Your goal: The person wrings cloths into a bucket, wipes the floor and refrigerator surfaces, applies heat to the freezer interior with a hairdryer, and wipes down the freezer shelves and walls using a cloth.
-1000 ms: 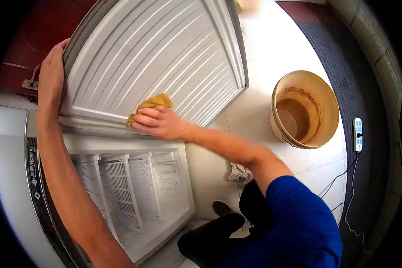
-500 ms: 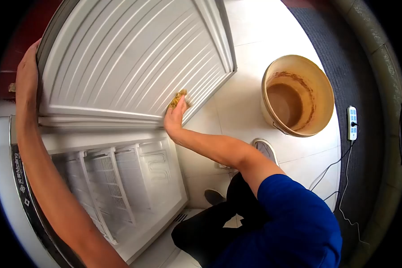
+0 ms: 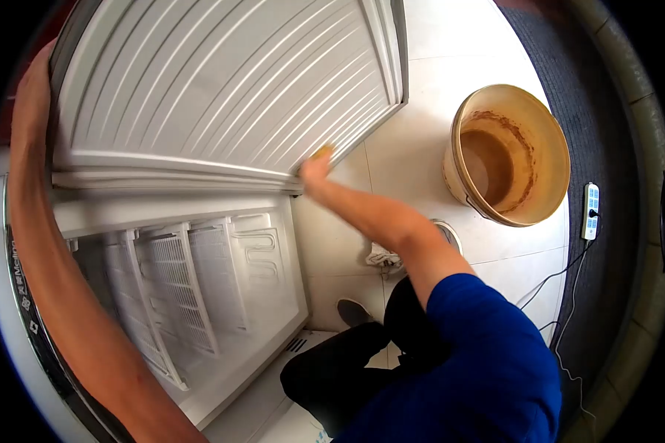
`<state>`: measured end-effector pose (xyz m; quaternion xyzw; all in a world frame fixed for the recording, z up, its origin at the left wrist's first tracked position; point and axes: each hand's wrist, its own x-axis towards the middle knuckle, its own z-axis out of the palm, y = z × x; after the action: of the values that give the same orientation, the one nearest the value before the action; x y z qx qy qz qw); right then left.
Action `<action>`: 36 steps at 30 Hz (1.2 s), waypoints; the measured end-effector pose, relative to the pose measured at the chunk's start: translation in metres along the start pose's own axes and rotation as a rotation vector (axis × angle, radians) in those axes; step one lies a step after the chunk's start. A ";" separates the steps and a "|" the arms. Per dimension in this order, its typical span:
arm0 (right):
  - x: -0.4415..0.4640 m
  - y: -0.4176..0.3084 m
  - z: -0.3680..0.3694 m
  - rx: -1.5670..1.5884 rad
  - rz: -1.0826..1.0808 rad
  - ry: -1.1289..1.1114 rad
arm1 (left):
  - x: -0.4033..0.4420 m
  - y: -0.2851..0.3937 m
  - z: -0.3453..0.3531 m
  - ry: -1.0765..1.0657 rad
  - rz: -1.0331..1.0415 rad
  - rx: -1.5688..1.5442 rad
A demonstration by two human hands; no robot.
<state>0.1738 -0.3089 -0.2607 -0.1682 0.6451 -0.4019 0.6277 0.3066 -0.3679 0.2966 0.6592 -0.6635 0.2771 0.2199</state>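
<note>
My left hand [image 3: 33, 92] is at the hinge-side outer edge of the open freezer door [image 3: 199, 81], gripping it, with its fingertips mostly out of sight. On the door's ribbed white inner panel, near the lower right corner, my right hand [image 3: 317, 171] presses a small crumpled yellow cloth [image 3: 322, 152]. Motion smears this hand a little. Below the door, the white freezer compartment [image 3: 262, 310] stands open, with wire shelves [image 3: 181, 284] inside.
A cream bucket [image 3: 458, 162] with murky brown water stands on the tiled floor to the right. Beyond it, a power strip [image 3: 590, 210] with cables lies on a dark mat [image 3: 561, 88]. A pale crumpled cloth [image 3: 383, 257] lies by my shoe [image 3: 355, 312].
My right hand has slid with the yellow cloth toward the door's lower right corner. The view has shifted slightly, and my left hand stays at the door's edge.
</note>
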 end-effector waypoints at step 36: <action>0.102 0.138 0.021 0.535 0.073 0.056 | -0.009 0.013 0.007 0.022 0.125 0.136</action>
<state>0.2177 -0.3037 -0.4282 0.0380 0.5388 -0.5397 0.6458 0.2940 -0.3655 0.2844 0.6269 -0.6805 0.3420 0.1643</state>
